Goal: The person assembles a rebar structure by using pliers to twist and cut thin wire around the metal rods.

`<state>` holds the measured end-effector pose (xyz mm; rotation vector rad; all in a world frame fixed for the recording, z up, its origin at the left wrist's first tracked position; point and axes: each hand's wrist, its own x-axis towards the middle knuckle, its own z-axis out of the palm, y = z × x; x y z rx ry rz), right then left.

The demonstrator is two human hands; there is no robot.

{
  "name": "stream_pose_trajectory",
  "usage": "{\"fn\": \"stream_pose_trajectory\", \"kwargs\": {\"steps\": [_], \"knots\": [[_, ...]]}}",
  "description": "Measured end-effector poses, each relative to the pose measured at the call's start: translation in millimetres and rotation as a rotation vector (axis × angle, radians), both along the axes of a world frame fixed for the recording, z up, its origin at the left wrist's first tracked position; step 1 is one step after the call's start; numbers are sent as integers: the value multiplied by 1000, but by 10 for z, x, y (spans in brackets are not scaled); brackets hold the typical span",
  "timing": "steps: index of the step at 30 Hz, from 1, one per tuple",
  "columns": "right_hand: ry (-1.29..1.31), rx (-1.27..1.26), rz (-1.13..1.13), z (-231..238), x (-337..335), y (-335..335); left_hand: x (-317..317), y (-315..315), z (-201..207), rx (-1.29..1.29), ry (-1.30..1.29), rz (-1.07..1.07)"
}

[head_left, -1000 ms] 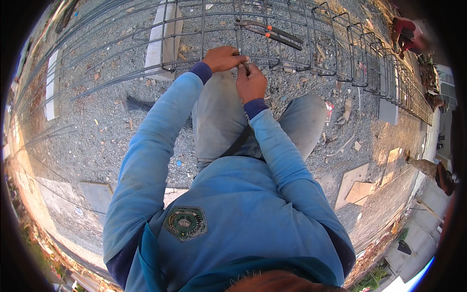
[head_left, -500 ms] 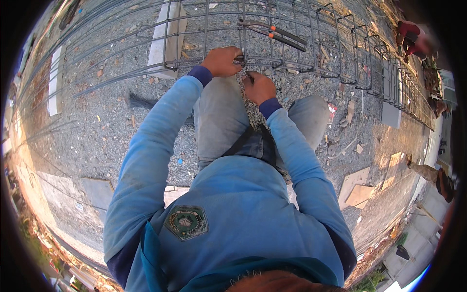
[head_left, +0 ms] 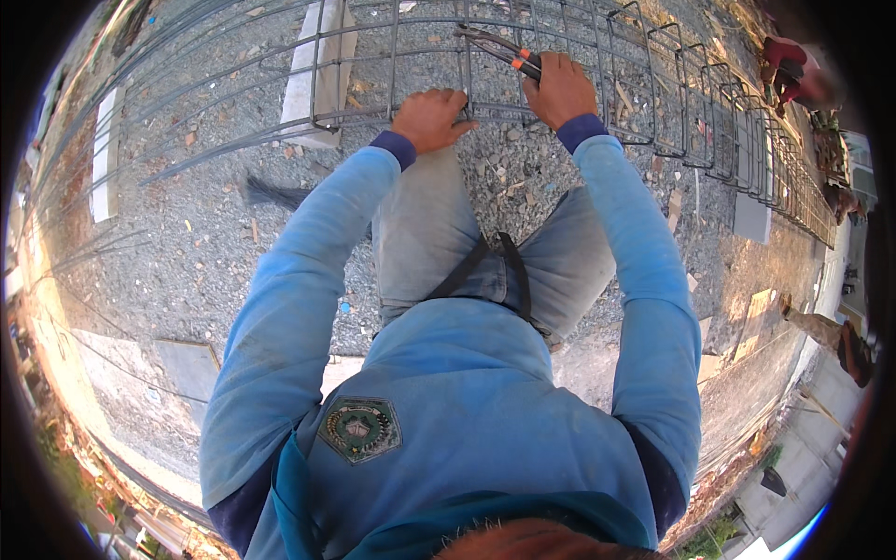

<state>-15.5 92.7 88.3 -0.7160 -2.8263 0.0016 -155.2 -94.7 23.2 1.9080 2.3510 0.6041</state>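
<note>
Blue-sleeved right hand point(head_left: 565, 91): at 1 o'clock from mid-view, fingers wrapped around the handles of the pincers point(head_left: 504, 44)
Left hand point(head_left: 429, 121): at 12 o'clock, fingers bent by the near edge of the rebar cage point(head_left: 393, 65); cannot tell whether it grips anything
Pincers: orange-banded, over the cage, head toward 10 o'clock from the right hand
Cage: spanning 11 to 2 o'clock
Pale block point(head_left: 306, 79): 11 o'clock, beneath bars
Dark strand bundle point(head_left: 271, 193): 10 o'clock, on gravel point(head_left: 280, 247)
Co-worker point(head_left: 789, 70): 2 o'clock
</note>
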Motion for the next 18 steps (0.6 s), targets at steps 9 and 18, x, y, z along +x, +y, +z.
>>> {"fn": "stream_pose_trajectory", "kwargs": {"steps": [9, 18], "knots": [[108, -2279, -257, 48, 888, -1248, -76, -56, 87, 64, -51, -121], [251, -2506, -196, -378, 944, -1436, -43, -2, 24, 41, 2, -28]]}}
